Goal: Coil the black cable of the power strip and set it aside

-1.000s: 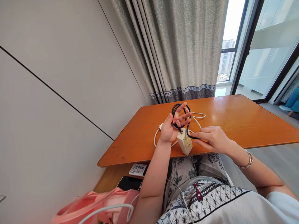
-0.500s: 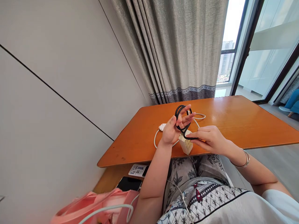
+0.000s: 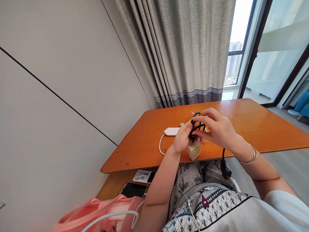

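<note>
The grip of the left hand (image 3: 182, 139) is closed on the looped black cable (image 3: 191, 136), thumb over the strands, above the near part of the worktop (image 3: 135, 141). The fingers of the right hand (image 3: 219, 129) meet the same loops from the other side; how firmly they clasp I cannot tell.

Furthest left, a pink bag (image 3: 96, 212) fills the lower corner, and a dark phone (image 3: 134, 190) and a white labelled packet (image 3: 141, 176) lie on a lower surface, just outside the worktop's near edge. The left forearm passes close beside the packet. A broad stretch of wood separates the left edge from a white cord (image 3: 160, 144), which curves from a slim white strip (image 3: 172, 131); the strip's right end runs behind the left hand. Just below the loops, a cream block (image 3: 195, 150) sits at the near edge, its lowest corner about level with the rim; whether it rests there or hangs I cannot tell. Further right, a black plug (image 3: 226, 170) dangles below the right hand, past the near edge and over the lap. Right of that hand, plain wood runs on to the far right corner
</note>
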Motion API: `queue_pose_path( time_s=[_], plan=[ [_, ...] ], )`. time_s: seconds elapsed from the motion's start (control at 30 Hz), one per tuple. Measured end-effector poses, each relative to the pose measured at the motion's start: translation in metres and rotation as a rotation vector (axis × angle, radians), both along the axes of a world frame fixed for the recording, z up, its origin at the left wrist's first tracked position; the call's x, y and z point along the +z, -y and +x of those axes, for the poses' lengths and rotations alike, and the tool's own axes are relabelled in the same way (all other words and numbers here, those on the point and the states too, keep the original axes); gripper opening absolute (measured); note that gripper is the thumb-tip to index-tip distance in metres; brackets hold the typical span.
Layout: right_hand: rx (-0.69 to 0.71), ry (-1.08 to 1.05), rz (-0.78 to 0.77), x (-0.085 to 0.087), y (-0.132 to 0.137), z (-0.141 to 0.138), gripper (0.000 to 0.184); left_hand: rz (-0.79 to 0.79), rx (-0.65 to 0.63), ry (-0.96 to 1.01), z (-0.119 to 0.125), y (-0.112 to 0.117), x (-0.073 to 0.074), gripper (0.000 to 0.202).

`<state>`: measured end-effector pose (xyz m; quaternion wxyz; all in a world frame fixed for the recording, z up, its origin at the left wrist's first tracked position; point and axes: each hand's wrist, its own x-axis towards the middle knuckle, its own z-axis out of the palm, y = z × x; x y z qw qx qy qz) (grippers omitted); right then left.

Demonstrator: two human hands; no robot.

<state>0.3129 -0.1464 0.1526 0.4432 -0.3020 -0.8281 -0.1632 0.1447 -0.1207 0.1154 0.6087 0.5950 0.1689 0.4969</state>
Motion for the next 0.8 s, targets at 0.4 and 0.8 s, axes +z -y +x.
queue_pose_path(
  time_s=[0.4, 0.8],
  plan=[
    [0.084, 0.159, -0.204, 0.021, -0.006, 0.023, 0.032, -0.003, -0.096, -0.085, -0.003, 0.005, 0.012, 0.053],
    [0.091, 0.275, -0.384, 0.037, -0.024, 0.027, 0.023, -0.067, -0.202, -0.128, -0.005, -0.004, 0.014, 0.064]
  ],
)
